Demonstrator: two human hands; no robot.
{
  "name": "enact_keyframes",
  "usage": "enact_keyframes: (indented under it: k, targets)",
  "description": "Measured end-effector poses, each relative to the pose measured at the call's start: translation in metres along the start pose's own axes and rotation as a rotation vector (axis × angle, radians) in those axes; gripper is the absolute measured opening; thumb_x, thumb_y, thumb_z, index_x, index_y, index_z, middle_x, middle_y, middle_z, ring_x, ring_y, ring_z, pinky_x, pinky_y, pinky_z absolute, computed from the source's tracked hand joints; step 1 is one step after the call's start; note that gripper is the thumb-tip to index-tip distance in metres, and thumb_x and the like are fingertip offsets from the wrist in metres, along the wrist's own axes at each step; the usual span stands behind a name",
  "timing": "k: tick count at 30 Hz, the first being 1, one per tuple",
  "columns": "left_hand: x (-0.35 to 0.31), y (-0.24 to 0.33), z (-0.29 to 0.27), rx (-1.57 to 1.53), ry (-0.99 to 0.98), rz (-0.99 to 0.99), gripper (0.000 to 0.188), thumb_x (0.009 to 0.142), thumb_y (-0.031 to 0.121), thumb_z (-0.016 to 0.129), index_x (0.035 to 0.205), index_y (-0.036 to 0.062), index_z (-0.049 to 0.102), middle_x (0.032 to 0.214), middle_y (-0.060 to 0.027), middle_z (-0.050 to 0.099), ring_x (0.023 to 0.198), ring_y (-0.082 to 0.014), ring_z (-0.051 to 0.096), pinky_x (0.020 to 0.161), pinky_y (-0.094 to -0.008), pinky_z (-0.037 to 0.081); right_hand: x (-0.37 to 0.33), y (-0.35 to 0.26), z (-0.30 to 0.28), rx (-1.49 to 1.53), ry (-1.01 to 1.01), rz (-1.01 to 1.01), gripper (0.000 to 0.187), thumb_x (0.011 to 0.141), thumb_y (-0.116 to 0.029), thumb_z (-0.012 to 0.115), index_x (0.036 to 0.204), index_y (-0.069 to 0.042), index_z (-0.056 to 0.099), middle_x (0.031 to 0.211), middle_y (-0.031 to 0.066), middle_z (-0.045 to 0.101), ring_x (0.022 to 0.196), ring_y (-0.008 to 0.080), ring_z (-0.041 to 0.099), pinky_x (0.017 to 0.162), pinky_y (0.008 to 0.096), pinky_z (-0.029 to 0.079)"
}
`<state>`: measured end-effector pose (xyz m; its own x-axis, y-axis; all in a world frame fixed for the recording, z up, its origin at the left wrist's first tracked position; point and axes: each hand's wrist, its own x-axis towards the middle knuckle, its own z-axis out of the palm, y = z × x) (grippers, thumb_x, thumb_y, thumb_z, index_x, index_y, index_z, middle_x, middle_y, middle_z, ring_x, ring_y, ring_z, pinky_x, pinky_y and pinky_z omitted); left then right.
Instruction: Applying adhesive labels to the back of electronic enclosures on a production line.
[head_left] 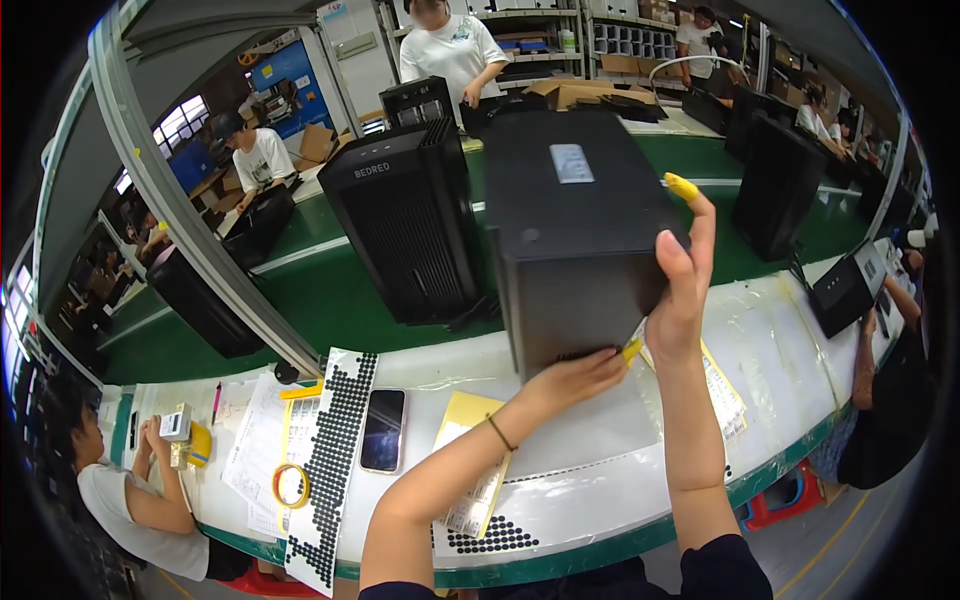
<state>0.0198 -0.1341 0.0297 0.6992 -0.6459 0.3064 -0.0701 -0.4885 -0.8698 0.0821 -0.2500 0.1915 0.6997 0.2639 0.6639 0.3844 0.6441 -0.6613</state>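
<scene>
I hold a black tower casing (580, 230), tilted so that a flat face with a small silver label (571, 164) shows. My left hand (585, 374) is closed at its lower near edge, with a yellow finger cot at a fingertip; a dark band circles that wrist. My right hand (682, 290) grips the right side, thumb bent against the casing and a yellow-capped finger pointing up past it. The fingers behind the casing are hidden. Just to its left, a similar black tower (405, 220) with a ribbed side stands upright on the green conveyor belt (300, 310).
On the white worktable (590, 455) lie a phone (383, 430), a long sheet of black round pads (340, 440), a yellow tape roll (291, 485) and yellow-backed label sheets (465, 420). A metal post (200, 200) rises at left. Co-workers sit on both sides and across the belt.
</scene>
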Motion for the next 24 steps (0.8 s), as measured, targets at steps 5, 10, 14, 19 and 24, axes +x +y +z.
enact_keyframes:
  k: [5,10,14,19,24]
  targets:
    - [0.041,0.012,0.094,0.240,0.122,-0.028,0.037,0.090,0.022,0.042,0.125,0.0123,0.042,0.136,0.0001,0.039,0.135,-0.0132,0.027,0.120,-0.0330,0.010,0.006,0.019,-0.024,-0.094,-0.001,-0.206,0.069,0.076,-0.029,0.064,0.133,-0.004,0.034,0.125,0.0165,0.049,0.113,0.0222,0.049,0.100,0.0321,0.035]
    - [0.059,-0.026,0.118,0.262,-0.013,0.099,0.051,0.093,0.026,0.041,0.143,0.0169,0.031,0.152,0.0085,0.021,0.142,-0.0085,0.012,0.120,-0.0271,0.006,0.019,0.042,-0.052,-0.077,0.077,-0.231,0.065,0.075,-0.024,0.059,0.132,-0.004,0.035,0.131,0.0159,0.044,0.117,0.0228,0.046,0.102,0.0324,0.033]
    - [0.060,-0.006,0.138,0.176,-0.074,0.091,0.055,0.095,0.027,0.039,0.147,0.0193,0.025,0.156,0.0101,0.011,0.144,-0.0079,0.004,0.120,-0.0273,0.004,0.023,0.068,-0.068,-0.189,0.109,-0.214,0.064,0.079,-0.025,0.055,0.136,-0.006,0.033,0.122,0.0112,0.050,0.116,0.0192,0.049,0.102,0.0313,0.034]
    - [0.059,-0.017,0.120,-0.511,0.027,-0.066,0.052,0.087,0.013,0.051,0.137,0.0169,0.039,0.149,0.0014,0.033,0.138,-0.0181,0.031,0.117,-0.0342,0.021,0.055,0.078,-0.059,-0.294,-0.005,-0.249,0.054,0.086,-0.017,0.050,0.136,-0.003,0.037,0.130,0.0104,0.048,0.119,0.0174,0.046,0.104,0.0286,0.030]
    - [0.055,-0.071,0.055,-0.768,0.280,-0.412,0.035,0.077,0.003,0.061,0.111,0.0106,0.059,0.130,-0.0061,0.052,0.126,-0.0243,0.044,0.107,-0.0421,0.031,0.133,0.102,-0.085,-0.142,0.092,-0.006,0.049,0.090,-0.027,0.058,0.133,-0.009,0.041,0.111,0.0042,0.049,0.101,0.0099,0.045,0.092,0.0238,0.035]
